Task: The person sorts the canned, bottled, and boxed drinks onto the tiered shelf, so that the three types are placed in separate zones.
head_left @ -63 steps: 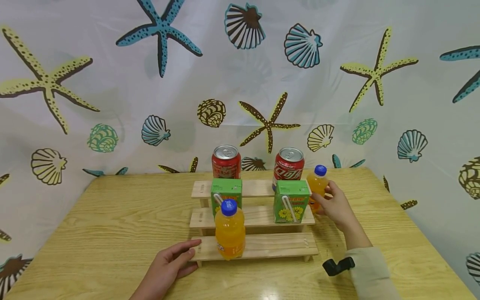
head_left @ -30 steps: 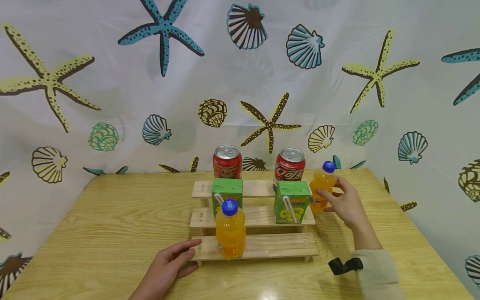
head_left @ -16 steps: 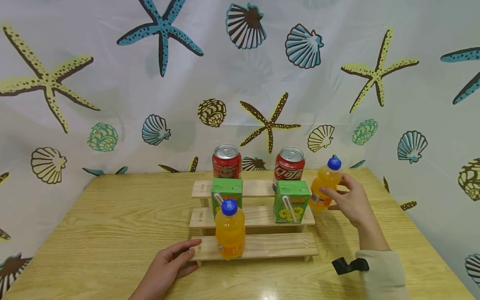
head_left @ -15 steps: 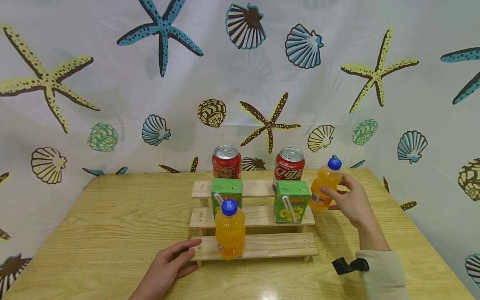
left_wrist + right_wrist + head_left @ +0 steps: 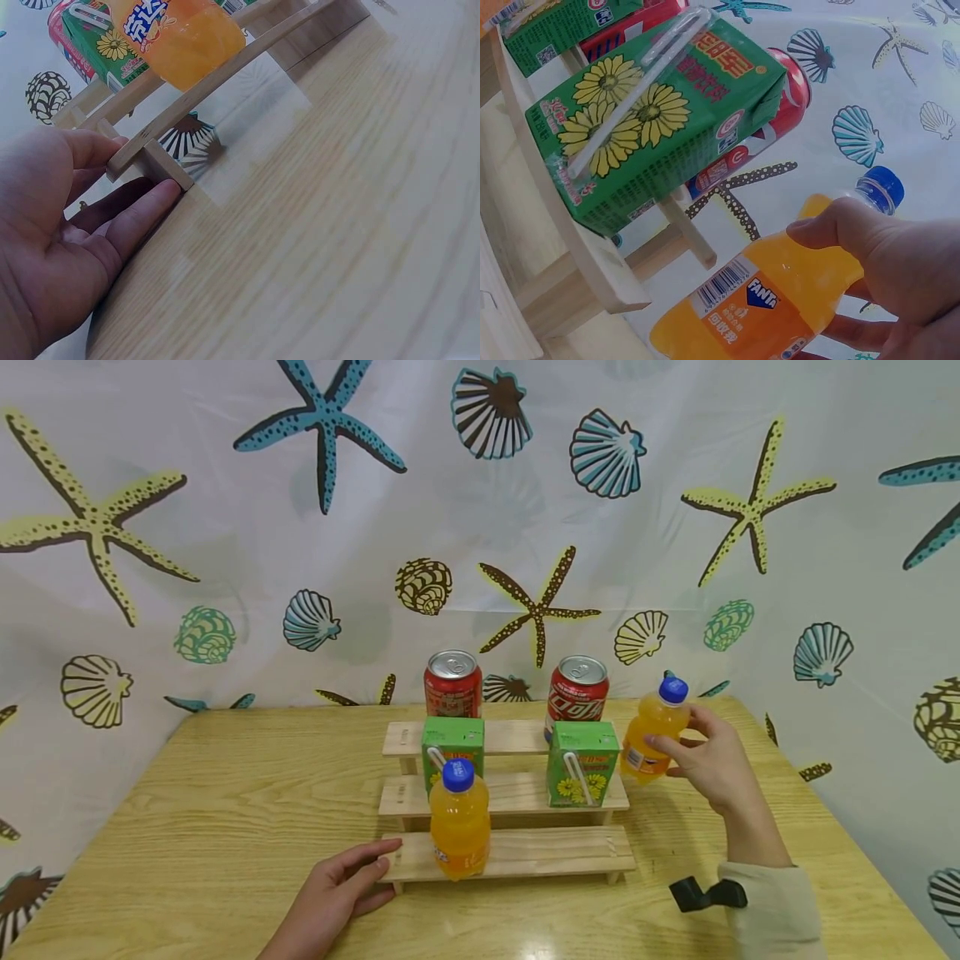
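Note:
A stepped wooden display rack (image 5: 555,852) stands on the table. My left hand (image 5: 337,889) holds the left end of its lowest step, fingers (image 5: 90,150) at the board's end and thumb (image 5: 146,214) against the short leg. My right hand (image 5: 708,760) grips an orange Fanta bottle (image 5: 651,735) with a blue cap, tilted, just right of the rack. In the right wrist view the Fanta label (image 5: 742,307) faces the camera; some fingers are hidden behind the bottle. A second orange soda bottle (image 5: 460,822) stands on the lowest step, towards its left.
Two green drink cartons, the left one (image 5: 453,737) and the right one (image 5: 583,768), stand on the middle step. Red cola cans, left (image 5: 453,689) and right (image 5: 577,693), occupy the top step. A shell-patterned cloth (image 5: 360,635) hangs behind the wooden table (image 5: 247,793).
My right hand has carried the bottle out from beside the rack, slightly to the right and up, and the bottle has tilted. The left hand has stayed on the rack.

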Motion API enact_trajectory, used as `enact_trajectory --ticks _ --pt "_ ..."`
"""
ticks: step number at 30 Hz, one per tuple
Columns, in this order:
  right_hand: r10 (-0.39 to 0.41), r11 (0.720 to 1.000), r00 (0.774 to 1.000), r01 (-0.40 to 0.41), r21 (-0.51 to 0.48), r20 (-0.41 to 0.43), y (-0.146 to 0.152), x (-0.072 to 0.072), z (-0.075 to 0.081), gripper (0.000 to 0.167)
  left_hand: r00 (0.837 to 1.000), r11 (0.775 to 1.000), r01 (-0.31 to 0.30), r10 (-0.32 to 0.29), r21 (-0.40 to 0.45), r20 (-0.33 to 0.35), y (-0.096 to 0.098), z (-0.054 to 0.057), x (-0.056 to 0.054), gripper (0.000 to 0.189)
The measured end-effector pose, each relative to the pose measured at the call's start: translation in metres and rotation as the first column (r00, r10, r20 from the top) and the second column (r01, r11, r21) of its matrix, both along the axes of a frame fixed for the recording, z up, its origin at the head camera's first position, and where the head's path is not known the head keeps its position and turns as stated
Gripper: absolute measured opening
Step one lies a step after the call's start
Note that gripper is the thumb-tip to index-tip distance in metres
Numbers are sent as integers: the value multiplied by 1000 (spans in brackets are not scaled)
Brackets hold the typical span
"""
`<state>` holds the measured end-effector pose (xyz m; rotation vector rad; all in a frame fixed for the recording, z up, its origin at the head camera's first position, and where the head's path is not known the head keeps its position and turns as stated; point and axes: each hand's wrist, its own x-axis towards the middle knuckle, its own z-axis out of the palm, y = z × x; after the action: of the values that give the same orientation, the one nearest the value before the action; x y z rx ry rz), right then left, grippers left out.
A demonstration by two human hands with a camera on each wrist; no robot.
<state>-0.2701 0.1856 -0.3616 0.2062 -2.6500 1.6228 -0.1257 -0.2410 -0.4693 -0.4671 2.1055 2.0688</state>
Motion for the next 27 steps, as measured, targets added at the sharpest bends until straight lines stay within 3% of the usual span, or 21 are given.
enact_trajectory --ticks 17,27 --pt "25 1000 998 -25 6 -54 3 3 12 63 1000 1000 24 -24 10 -6 -2 2 0 39" --pt "75 997 994 -72 38 -82 8 9 17 54 999 999 35 -35 30 1 -3 0 0 44"
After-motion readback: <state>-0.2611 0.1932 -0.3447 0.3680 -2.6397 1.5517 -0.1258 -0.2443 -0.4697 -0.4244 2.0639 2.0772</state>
